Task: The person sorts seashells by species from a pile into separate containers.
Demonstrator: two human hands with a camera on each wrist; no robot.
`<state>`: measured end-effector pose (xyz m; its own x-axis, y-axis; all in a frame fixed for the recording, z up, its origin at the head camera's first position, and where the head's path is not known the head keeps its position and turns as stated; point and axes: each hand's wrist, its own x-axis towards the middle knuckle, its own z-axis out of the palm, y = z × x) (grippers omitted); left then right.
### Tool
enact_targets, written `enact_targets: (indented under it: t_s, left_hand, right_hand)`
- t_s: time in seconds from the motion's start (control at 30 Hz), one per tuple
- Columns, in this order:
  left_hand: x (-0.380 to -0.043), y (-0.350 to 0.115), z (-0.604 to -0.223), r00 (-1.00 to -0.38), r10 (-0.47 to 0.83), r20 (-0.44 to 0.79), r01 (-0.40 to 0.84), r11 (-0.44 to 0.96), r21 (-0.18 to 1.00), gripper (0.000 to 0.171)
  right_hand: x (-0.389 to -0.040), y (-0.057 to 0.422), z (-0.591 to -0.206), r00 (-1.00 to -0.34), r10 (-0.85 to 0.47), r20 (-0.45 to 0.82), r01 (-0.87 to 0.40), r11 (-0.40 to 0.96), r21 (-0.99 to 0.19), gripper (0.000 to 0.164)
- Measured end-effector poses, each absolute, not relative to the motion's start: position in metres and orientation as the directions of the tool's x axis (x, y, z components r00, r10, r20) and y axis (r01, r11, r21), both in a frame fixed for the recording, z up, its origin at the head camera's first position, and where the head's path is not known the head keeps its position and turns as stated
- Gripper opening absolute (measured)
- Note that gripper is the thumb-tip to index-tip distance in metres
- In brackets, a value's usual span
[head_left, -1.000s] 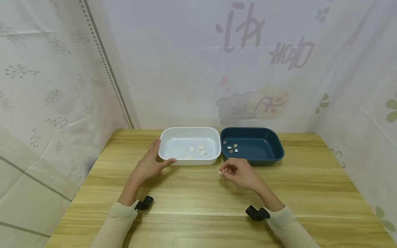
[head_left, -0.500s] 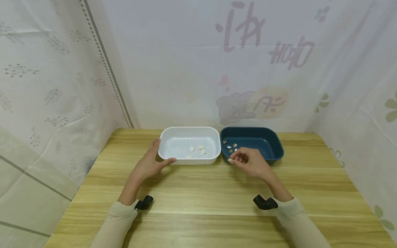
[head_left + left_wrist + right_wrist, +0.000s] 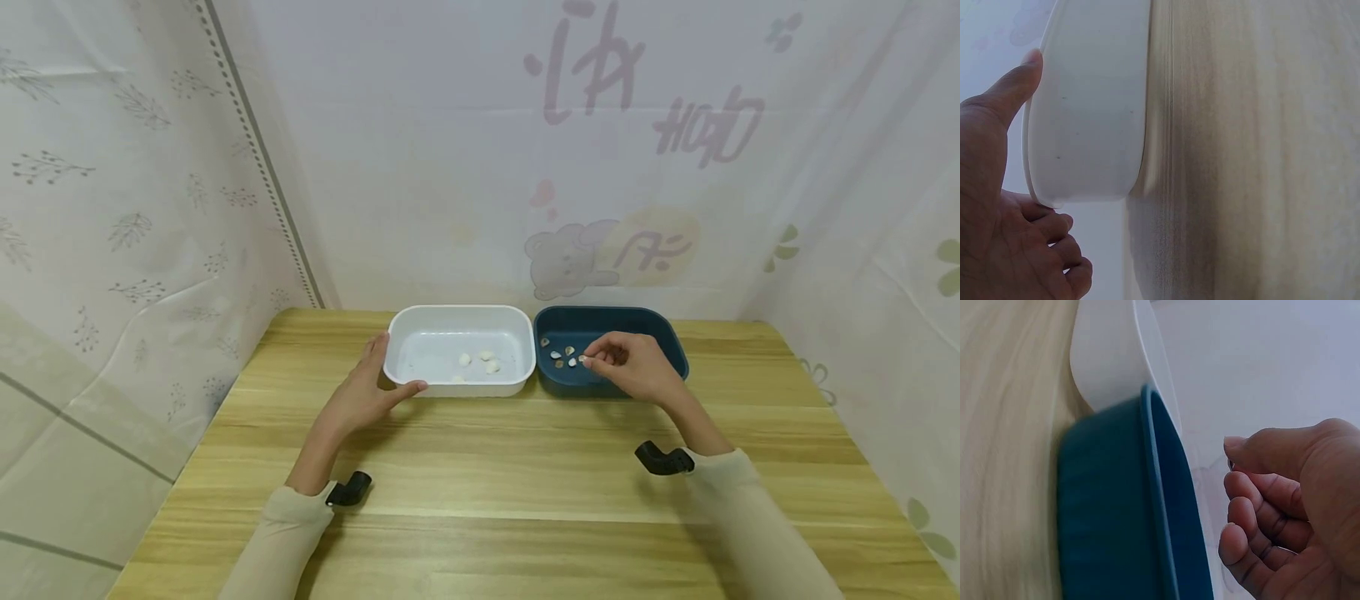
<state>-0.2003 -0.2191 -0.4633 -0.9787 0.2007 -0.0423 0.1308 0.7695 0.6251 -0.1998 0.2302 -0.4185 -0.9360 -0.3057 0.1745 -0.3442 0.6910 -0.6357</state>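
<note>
My right hand (image 3: 633,364) pinches a small pale shell (image 3: 582,358) between thumb and fingertips, over the dark blue basin (image 3: 660,375). In the right wrist view only a sliver of it shows at the fingertips, beside the basin's rim. Several small white and brownish shells (image 3: 558,364) lie at the left end of that basin. My left hand (image 3: 360,393) spans the near left corner of the white basin (image 3: 517,385), its thumb on the front rim and its fingers against the left side. Inside the white basin are several larger, rounded white pieces (image 3: 491,367), perhaps shells too.
Both basins stand side by side, rims close together, toward the back of the wooden table (image 3: 480,483). A printed curtain (image 3: 420,167) hangs right behind the table and along both sides. Each sleeve cuff carries a black wrist camera (image 3: 663,458).
My right hand has carried the small shell from the table in front of the basins, rightward and away from me, over the dark blue basin. The left hand has stayed at the white basin.
</note>
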Motion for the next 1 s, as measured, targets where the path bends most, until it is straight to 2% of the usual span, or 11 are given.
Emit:
enact_targets:
  t_s: [0.73,1.0]
  left_hand:
    - [-0.200,-0.223,-0.461,-0.978,0.207,-0.016,0.150,0.756,0.638,0.121]
    - [-0.200,-0.222,-0.461,-0.978,0.206,-0.017,0.146,0.750,0.645,0.121]
  right_hand:
    - [-0.249,0.247,-0.416,-0.979,-0.202,0.025,-0.173,0.762,-0.624,0.023]
    - [-0.260,0.246,-0.422,-0.980,-0.197,0.004,-0.158,0.771,-0.617,0.023]
